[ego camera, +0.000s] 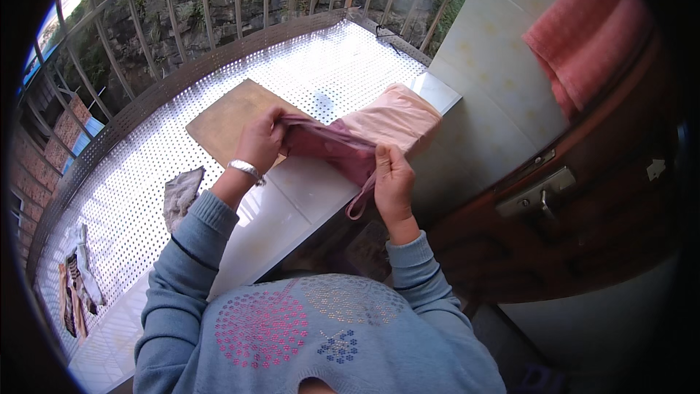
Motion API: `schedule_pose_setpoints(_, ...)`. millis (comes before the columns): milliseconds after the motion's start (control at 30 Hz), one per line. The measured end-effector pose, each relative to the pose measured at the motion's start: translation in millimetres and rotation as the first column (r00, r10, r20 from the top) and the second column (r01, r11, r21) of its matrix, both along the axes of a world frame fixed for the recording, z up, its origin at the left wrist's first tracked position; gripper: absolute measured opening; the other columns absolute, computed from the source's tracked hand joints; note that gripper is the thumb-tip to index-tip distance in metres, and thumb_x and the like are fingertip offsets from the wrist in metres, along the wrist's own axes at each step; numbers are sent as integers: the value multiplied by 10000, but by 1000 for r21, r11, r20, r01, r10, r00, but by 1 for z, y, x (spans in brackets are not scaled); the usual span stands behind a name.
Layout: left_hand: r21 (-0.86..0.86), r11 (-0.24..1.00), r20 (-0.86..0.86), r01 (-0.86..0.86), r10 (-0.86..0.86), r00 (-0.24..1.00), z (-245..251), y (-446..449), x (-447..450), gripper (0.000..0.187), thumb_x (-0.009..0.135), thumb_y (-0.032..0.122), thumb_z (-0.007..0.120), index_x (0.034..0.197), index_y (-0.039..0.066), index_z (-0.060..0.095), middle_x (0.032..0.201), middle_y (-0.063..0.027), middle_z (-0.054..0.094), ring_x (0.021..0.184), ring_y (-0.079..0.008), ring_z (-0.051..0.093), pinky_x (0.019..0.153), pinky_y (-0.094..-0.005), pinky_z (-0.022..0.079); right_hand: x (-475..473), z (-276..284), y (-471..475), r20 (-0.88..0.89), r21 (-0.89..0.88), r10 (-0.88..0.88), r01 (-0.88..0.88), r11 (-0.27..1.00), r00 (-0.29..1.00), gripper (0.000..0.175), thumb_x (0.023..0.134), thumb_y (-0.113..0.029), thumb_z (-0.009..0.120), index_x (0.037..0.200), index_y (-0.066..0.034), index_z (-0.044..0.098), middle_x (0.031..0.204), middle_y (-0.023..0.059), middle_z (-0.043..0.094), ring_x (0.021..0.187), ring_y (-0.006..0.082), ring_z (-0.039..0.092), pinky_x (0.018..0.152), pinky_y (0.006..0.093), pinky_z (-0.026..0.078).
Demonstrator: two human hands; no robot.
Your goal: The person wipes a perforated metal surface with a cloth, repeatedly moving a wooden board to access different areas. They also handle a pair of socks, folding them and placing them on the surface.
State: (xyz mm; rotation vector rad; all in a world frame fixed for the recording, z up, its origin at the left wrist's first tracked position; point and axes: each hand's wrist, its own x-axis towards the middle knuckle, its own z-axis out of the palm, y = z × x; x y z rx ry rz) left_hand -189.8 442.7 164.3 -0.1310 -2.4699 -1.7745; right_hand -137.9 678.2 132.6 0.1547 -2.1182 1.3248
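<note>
A dusky pink cloth garment (pixel 331 145) is stretched between my two hands over the edge of a white tiled ledge (pixel 295 189). My left hand (pixel 262 139), with a silver bracelet at the wrist, grips its upper left end. The other end is pinched in my right hand (pixel 394 175), thumb uppermost, and a thin strap loop hangs beside those fingers. Just behind the garment lies a folded pale peach cloth (pixel 395 117), partly covered by it. A flat tan board (pixel 235 115) rests on the perforated white sheet, partly hidden by my left hand.
Beyond the ledge, the perforated sheet (pixel 131 186) reaches a metal railing (pixel 202 5). On it lie a grey rag (pixel 183 194) and several socks (pixel 79 284). At the right are a tiled wall (pixel 486 60), a hanging coral towel (pixel 585 38) and a wooden door (pixel 596 219) with a metal handle.
</note>
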Motion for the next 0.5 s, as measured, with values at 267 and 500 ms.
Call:
schedule_pose_setpoints(267, -217, 976, -524, -33, -88, 847, 56, 111, -105, 144, 911, 60, 574, 1042, 34, 626, 885, -119, 685, 810, -168, 634, 752, -314, 516, -79, 32, 94, -61, -318, -42, 21, 948, 997, 359, 1027, -289, 516, 903, 27, 633, 691, -51, 490, 681, 72, 420, 612, 280, 423)
schedule_pose_setpoints(500, -155, 985, -565, 71, -148, 812, 68, 207, -170, 141, 883, 26, 604, 1020, 41, 639, 908, -118, 656, 844, -198, 633, 791, -327, 504, -137, 29, 167, -17, -656, -3, -9, 755, 1000, 364, 1029, -302, 508, 965, 22, 661, 872, -9, 640, 775, 61, 527, 711, 234, 469)
